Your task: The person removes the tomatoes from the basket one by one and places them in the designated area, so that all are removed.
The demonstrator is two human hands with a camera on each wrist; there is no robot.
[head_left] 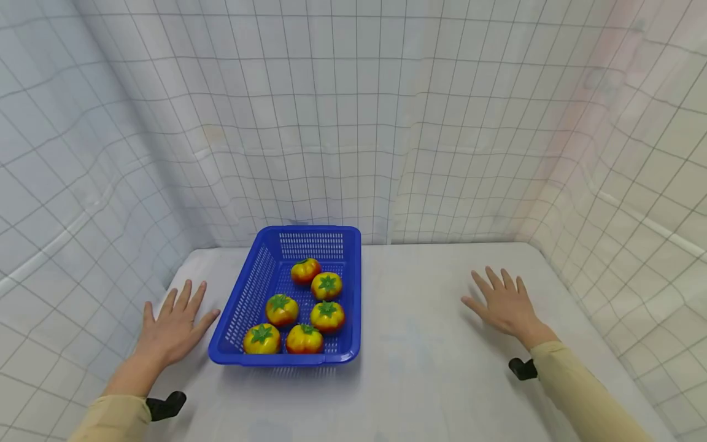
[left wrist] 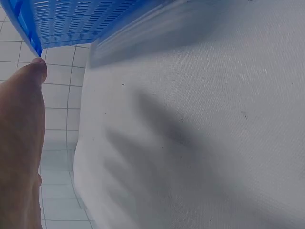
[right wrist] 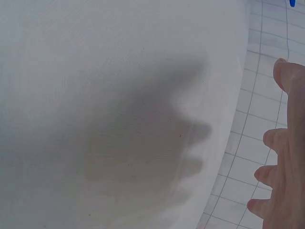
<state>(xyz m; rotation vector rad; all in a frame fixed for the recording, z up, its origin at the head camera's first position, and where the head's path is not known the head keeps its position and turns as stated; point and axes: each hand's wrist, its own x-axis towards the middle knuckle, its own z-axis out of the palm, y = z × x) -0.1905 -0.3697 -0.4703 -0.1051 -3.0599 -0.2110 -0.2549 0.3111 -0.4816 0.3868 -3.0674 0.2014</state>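
Observation:
A blue plastic basket (head_left: 353, 294) with slotted walls stands left of centre on the white table. Inside lie several yellow-and-red toy persimmons (head_left: 327, 317) with green leafy tops. My left hand (head_left: 171, 331) is spread just left of the basket, its thumb close to the rim; the left wrist view shows that thumb (left wrist: 35, 71) near the basket's wall (left wrist: 71, 21), though contact cannot be told. Far to the right, my right hand (head_left: 507, 307) hovers with spread fingers above the table, holding nothing. In the right wrist view its shadow falls on the tabletop.
White grid-patterned curtains (head_left: 375, 123) enclose the table (head_left: 420, 344) at the back and both sides. A black strap piece (head_left: 166, 406) sticks out at the left wrist, and another black piece (head_left: 522, 369) at the right wrist.

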